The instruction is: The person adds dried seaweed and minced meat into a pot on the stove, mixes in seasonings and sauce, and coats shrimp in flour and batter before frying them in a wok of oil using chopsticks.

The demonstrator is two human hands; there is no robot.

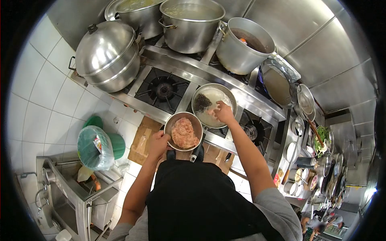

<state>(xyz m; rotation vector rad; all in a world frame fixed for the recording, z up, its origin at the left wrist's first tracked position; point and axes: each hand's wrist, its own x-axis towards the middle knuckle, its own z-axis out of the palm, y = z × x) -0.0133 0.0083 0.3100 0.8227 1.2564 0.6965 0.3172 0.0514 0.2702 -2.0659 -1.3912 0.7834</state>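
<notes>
My left hand grips the rim of a round metal bowl that holds a lump of pale pink minced meat. To the right of the bowl, a wide pan sits on the stove with cloudy liquid and a dark clump at its left side. My right hand is over the pan's right part, fingers bent together close to a small pink piece in the liquid. Whether the fingers hold anything is too small to tell. The pan's handle points toward my body.
A lidded steamer and large pots line the back of the stove. Bare burners flank the pan. A green bin and a sink are at left. Bowls and utensils crowd the right counter; people are beyond.
</notes>
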